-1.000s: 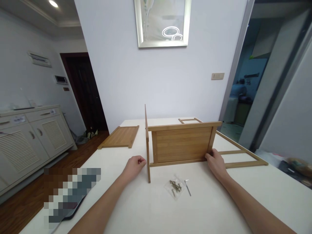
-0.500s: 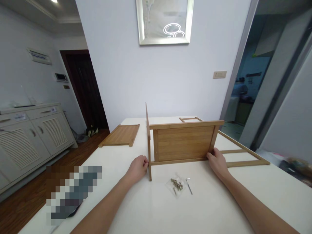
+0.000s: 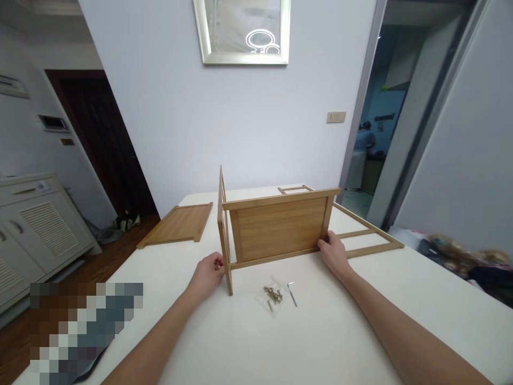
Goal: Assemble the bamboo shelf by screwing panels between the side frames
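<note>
A wooden panel (image 3: 280, 227) stands on its long edge on the white table (image 3: 264, 342). Its left end meets an upright wooden side frame (image 3: 225, 251) that is seen nearly edge-on. My right hand (image 3: 335, 255) grips the panel's lower right corner, thumb on the near face. At the outer side of the frame, low down, my left hand (image 3: 205, 276) has its fingers curled in a pinch; whatever is between the fingertips is hidden. In front of the panel lie a clear plastic bag of brass-coloured screws (image 3: 273, 294) and an L-shaped hex key (image 3: 292, 295).
Another slatless wooden panel (image 3: 180, 223) lies flat at the left. An open wooden frame (image 3: 374, 250) lies at the right behind my hand, and a smaller frame (image 3: 294, 189) at the back. A blurred-out object (image 3: 92, 331) sits by the left table edge. The wall stands behind.
My view has swung right, so everything sits further left. The side frame and panel have turned slightly, and the frame's rails now show. Both hands stay at the same places on the wood.
</note>
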Demonstrator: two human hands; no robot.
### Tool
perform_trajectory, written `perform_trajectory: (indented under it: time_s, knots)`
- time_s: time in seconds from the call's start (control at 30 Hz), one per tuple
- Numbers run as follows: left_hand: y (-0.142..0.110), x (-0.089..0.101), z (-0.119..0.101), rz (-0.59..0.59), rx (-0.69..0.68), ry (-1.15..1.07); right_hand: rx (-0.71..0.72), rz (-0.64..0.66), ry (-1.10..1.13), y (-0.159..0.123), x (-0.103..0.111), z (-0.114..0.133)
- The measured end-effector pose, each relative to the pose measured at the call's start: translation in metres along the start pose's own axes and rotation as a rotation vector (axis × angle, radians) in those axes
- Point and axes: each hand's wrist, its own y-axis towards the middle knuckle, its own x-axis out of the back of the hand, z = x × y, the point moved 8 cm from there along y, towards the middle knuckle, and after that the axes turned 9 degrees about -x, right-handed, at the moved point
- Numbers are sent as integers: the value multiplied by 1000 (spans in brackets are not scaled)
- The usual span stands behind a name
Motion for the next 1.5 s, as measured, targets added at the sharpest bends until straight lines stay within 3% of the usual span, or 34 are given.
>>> perform_trajectory:
  time_s: [0.17, 0.33, 0.5, 0.83, 1.13, 1.23, 1.33, 1.43, 1.5]
  knots:
    - [-2, -3, 2, -17, 27, -10, 5, -6, 12, -1, 0, -1]
    - [-3, 7, -10, -17, 19, 189, 1, -10, 24, -1, 1, -2]
    - [-3, 7, -17, 64, -1, 327, -6, -6, 28, -1, 1, -2]
    - [-5, 3, -14, 55, 71, 276, -21, 2, 37, 0, 1, -2]
    - [-5, 4, -14, 22, 40, 123, 11, -30, 131, -6, 3, 2]
    - [-4, 15, -14, -74, 50, 58, 149, -205, 164, -13, 20, 16]
    - [-8, 44, -25, -327, 44, 11, 454, -398, 137, -41, 39, 48]
    - [-28, 80, -58, -660, -81, -13, 758, -328, 121, -84, 33, 83]
    - [-48, 93, -91, -807, -256, 29, 940, -119, 73, -115, 12, 102]
